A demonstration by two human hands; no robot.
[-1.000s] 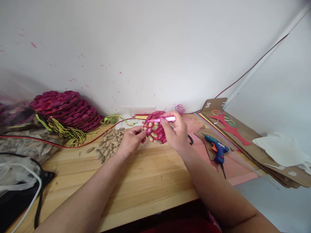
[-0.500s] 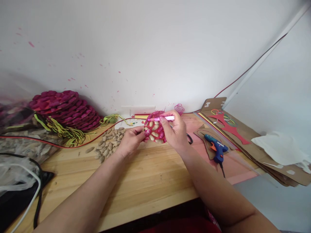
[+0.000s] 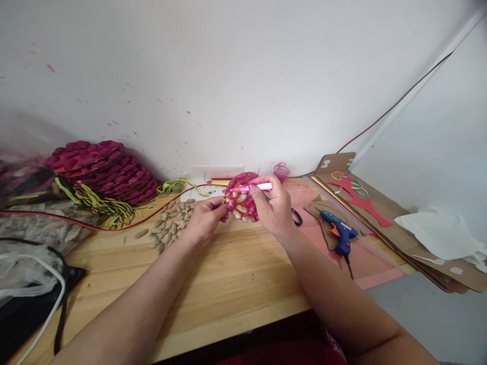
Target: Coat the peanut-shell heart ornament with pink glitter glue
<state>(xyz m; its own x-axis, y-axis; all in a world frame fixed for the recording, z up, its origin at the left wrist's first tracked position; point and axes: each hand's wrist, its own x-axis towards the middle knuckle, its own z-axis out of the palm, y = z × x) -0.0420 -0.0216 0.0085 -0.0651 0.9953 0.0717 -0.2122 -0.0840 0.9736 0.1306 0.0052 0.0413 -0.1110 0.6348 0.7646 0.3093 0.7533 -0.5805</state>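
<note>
My left hand (image 3: 203, 219) pinches the left edge of a round red disc (image 3: 241, 202) covered with peanut shells, some painted pink and some bare. My right hand (image 3: 274, 208) is closed round a pink brush or pen (image 3: 253, 187), held level across the top of the disc with its tip pointing left. Both hands hover just above the wooden table (image 3: 213, 284) near the wall.
A pile of loose peanut shells (image 3: 169, 227) lies left of my hands. A stack of finished pink discs (image 3: 102, 172) with yellow-green cords sits far left. A small pink paint pot (image 3: 281, 171), black scissors (image 3: 297, 217), a blue glue gun (image 3: 338, 232) and cardboard pieces (image 3: 384, 218) lie right.
Almost nothing has changed; the disc has tilted a little and the pen tip has shifted slightly left along its top edge.
</note>
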